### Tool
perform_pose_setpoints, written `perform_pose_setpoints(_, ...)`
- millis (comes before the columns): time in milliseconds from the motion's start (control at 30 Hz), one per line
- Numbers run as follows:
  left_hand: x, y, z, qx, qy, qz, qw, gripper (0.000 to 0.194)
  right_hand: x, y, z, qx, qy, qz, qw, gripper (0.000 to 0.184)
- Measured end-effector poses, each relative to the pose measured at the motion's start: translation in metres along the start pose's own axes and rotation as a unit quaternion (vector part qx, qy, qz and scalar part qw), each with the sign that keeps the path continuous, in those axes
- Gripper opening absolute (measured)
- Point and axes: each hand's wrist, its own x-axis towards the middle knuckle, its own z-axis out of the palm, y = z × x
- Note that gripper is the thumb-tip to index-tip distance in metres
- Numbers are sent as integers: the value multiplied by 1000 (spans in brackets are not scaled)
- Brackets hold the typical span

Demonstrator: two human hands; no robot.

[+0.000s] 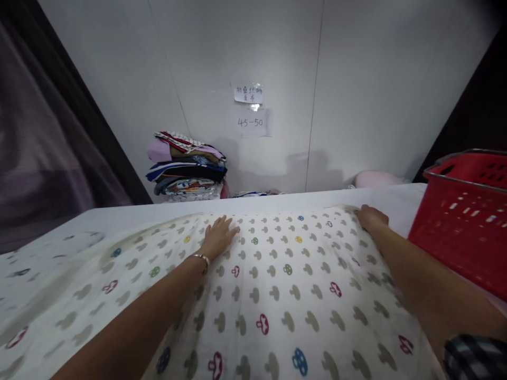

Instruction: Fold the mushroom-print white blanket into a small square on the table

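Note:
A white cloth (277, 274) printed with grey and coloured mushrooms lies spread over the table, reaching toward me and off to the left. My left hand (217, 236) rests flat on it near its far edge, fingers stretched out, a bracelet on the wrist. At the cloth's far right corner is my right hand (371, 217), its fingers closed on the edge; the fingertips are partly hidden. To the left, the cloth bunches into soft folds and trails out of view.
A red plastic basket (467, 221) stands at the right. Folded fabrics (188, 166) are stacked behind the table at the left, before a white wall (273, 47) with paper signs (249, 94). A pink rounded object (376, 178) sits behind the table. A dark curtain (51, 132) hangs at left.

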Motion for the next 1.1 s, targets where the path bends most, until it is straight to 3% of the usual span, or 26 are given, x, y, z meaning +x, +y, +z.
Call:
perform_pose_setpoints(100, -23, 26, 5, -5, -36, 104, 994, 57, -10, -4, -3, -12, 28, -28, 999, 39)
perform_pose_setpoints(167, -37, 40, 8, -10, -57, 161, 985, 57, -17, -10, -6, -26, 58, -82, 995, 36)
perform_pose_setpoints(267, -48, 50, 12, -10, -66, 182, 981, 57, -24, -25, -10, -49, 70, -186, 979, 33)
perform_pose_setpoints(367, -49, 51, 13, -7, -62, 176, 982, 58, -24, -43, -12, -52, 49, -230, 971, 33)
perform_pose_setpoints(600, -49, 49, 15, -8, -55, 175, 983, 59, -12, -66, -4, -63, -10, -180, 982, 37)
perform_pose_setpoints(933, -50, 50, 16, -6, -40, 174, 984, 56, -8, -72, 0, -37, 32, -142, 989, 40)
perform_pose_setpoints(1100, -51, 52, 13, -6, -51, 170, 984, 56, 2, -73, 7, -20, 13, -111, 994, 36)
